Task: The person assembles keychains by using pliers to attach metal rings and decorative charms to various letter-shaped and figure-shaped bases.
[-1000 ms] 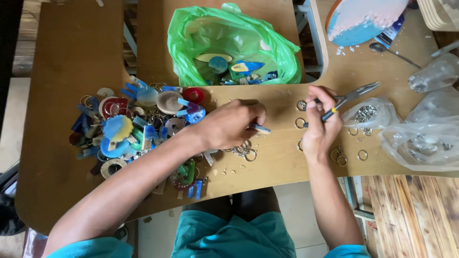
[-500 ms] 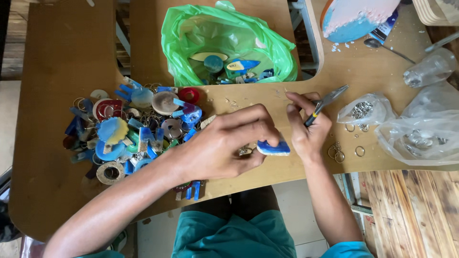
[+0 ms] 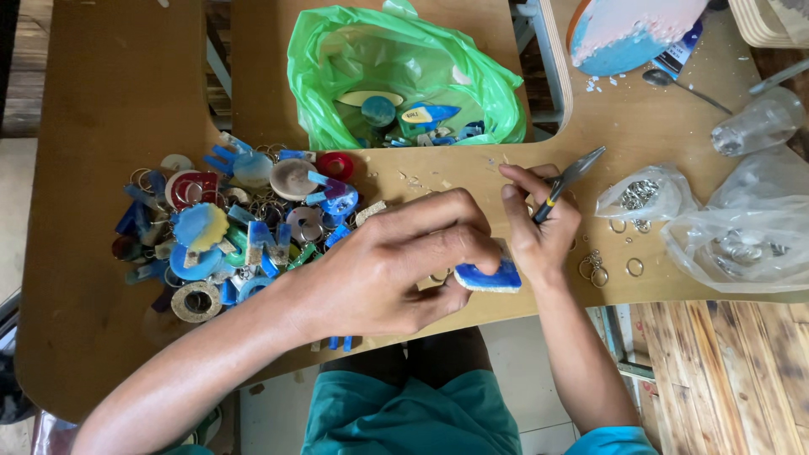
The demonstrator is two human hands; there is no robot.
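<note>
My left hand (image 3: 396,265) is closed around a small blue and white resin piece (image 3: 490,276) just above the wooden table's front edge. My right hand (image 3: 539,221) touches that piece from the right and grips a pair of small pliers (image 3: 566,180), whose jaws point up and to the right. A heap of blue, red and white resin keychain pieces with metal rings (image 3: 227,227) lies to the left of my left hand. Loose metal rings (image 3: 613,263) lie on the table (image 3: 101,126) just right of my right hand.
An open green plastic bag (image 3: 404,76) with more coloured pieces sits at the back centre. Clear plastic bags of metal rings (image 3: 725,227) lie at the right. A pink and blue board (image 3: 628,34), a spoon (image 3: 683,86) and a clear cup (image 3: 758,122) are at the back right.
My left hand has picked a blue and white piece from near the heap and brought it toward my right hand. My right hand, still with the pliers, moved left to meet it.
</note>
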